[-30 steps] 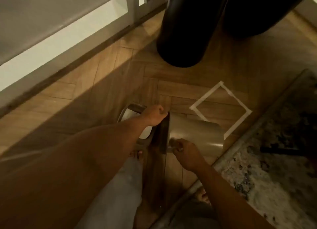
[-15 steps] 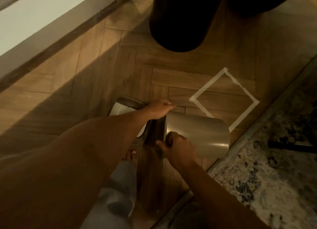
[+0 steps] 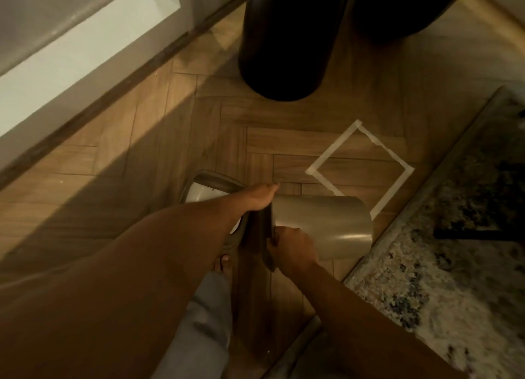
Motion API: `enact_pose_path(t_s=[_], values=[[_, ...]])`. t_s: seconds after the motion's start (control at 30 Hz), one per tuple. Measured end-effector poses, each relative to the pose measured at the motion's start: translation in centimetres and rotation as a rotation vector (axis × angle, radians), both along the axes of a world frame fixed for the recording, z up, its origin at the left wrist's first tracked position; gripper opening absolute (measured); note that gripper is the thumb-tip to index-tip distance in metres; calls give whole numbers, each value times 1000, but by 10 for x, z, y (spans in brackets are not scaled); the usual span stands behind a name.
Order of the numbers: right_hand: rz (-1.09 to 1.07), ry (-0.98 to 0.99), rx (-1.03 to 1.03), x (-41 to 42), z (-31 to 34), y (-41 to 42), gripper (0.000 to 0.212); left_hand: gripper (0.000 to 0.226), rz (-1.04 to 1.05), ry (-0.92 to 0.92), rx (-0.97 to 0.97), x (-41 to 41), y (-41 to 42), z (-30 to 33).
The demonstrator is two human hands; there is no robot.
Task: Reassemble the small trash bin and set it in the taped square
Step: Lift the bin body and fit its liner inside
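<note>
The metallic trash bin body (image 3: 326, 226) lies on its side on the wood floor, its open dark rim facing left. My left hand (image 3: 258, 198) grips the top of that rim. My right hand (image 3: 292, 249) is closed on the rim's lower edge. Left of the bin, partly hidden by my left forearm, lies a grey-rimmed part with a white inside (image 3: 207, 191), which looks like the lid or inner bucket. The taped square (image 3: 360, 165) is marked in pale tape on the floor just beyond and right of the bin; the bin's far end covers its near corner.
A large black cylindrical object (image 3: 287, 40) stands behind the square. A patterned rug (image 3: 443, 279) borders the floor on the right. A white wall with a dark baseboard (image 3: 93, 94) runs along the left. My toes (image 3: 223, 262) and grey trouser leg are below the bin.
The view has shifted a little. My right hand has slid down along the bin's rim, and both hands keep hold of the bin lying on its side.
</note>
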State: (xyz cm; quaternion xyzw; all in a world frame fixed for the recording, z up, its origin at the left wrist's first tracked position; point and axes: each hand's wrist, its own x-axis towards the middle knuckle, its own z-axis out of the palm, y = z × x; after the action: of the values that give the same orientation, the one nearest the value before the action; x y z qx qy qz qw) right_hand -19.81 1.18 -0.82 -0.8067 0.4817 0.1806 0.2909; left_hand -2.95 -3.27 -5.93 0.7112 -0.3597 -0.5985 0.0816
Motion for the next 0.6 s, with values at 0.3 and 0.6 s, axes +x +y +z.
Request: enact_pose_path(t_s=[0.3,0.6], values=[[-61,-56,-63,-40,70,-23,21,79,-29,39,21,-17,11,80],[-121,-166,-155,-85,131,-33,38,58,-62,63,-178,-21,26,150]])
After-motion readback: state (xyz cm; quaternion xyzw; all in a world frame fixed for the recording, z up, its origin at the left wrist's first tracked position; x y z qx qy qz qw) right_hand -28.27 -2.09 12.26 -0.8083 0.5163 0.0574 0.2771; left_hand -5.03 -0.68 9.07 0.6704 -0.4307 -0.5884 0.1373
